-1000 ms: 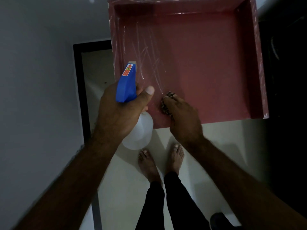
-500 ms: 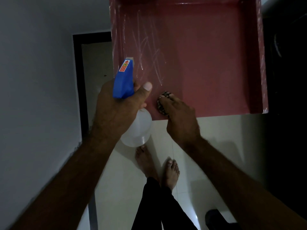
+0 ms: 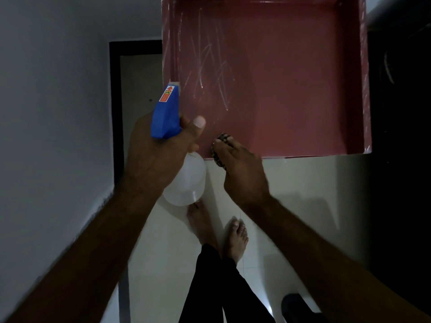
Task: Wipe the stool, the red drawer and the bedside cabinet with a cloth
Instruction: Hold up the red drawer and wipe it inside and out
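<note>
our right hand [image 3: 242, 169] pinches the cloth [image 3: 220, 148] in curled fingers at the near left edge of the red drawer [image 3: 291, 89], so we should flatten it and sweep far and right over the streaks [image 3: 210, 61], left hand [image 3: 154, 155] fingers wrapped round the spray bottle [image 3: 184, 183].

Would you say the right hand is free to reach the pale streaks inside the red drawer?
Probably yes: the right hand holds the cloth at the red drawer's near edge, only bare drawer bottom before the streaks.
</note>
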A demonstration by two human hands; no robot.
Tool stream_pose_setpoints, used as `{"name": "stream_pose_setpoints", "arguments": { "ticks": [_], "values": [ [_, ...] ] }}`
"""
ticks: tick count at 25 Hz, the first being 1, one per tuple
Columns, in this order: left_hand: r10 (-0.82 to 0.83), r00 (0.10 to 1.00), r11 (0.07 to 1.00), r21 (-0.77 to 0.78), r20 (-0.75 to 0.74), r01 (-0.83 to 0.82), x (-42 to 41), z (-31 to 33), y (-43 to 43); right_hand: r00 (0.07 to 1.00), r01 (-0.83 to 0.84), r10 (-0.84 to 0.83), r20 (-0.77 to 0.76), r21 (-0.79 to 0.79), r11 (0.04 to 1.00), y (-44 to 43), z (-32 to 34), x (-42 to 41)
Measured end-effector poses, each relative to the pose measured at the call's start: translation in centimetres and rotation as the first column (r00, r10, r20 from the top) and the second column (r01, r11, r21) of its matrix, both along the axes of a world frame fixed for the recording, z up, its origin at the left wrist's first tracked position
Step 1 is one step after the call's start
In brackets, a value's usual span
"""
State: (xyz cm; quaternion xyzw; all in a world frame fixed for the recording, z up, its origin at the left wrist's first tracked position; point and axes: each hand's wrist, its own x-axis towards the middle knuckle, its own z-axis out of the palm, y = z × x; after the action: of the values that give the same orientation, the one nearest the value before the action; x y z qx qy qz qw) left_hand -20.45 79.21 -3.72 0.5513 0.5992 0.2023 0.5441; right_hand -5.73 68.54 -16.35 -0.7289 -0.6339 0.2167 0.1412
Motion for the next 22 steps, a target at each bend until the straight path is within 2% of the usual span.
{"name": "stream_pose_setpoints", "arguments": {
  "ticks": [4,6,11,16,22],
  "values": [
    [-0.003,1.000,1.000,0.028,-0.024,0.003,0.0,0.1,-1.2,0.978,-0.176,0.177,-0.111,0.016,0.984,-0.8,0.3,-0.4],
    [0.014,1.000,1.000,0.024,-0.008,-0.014,0.0,0.2,-1.7,0.960,-0.211,0.216,-0.177,0.044,0.976,-0.9,0.7,0.9],
    [-0.006,1.000,0.999,0.036,-0.009,0.006,-0.3,-0.2,-2.8,0.975,0.058,-0.042,-0.220,0.066,0.996,-1.7,2.2,5.7],
    [-0.041,0.996,0.999,-0.037,-0.073,0.039,-0.3,-2.3,-4.7,0.905,0.350,-0.337,-0.260,0.002,0.937,-1.3,2.9,9.4],
    [-0.143,0.979,0.985,-0.119,-0.148,0.126,0.2,-4.5,-5.7,0.908,0.373,-0.346,-0.237,0.079,0.925,-0.7,2.8,10.7]
  ]
}}
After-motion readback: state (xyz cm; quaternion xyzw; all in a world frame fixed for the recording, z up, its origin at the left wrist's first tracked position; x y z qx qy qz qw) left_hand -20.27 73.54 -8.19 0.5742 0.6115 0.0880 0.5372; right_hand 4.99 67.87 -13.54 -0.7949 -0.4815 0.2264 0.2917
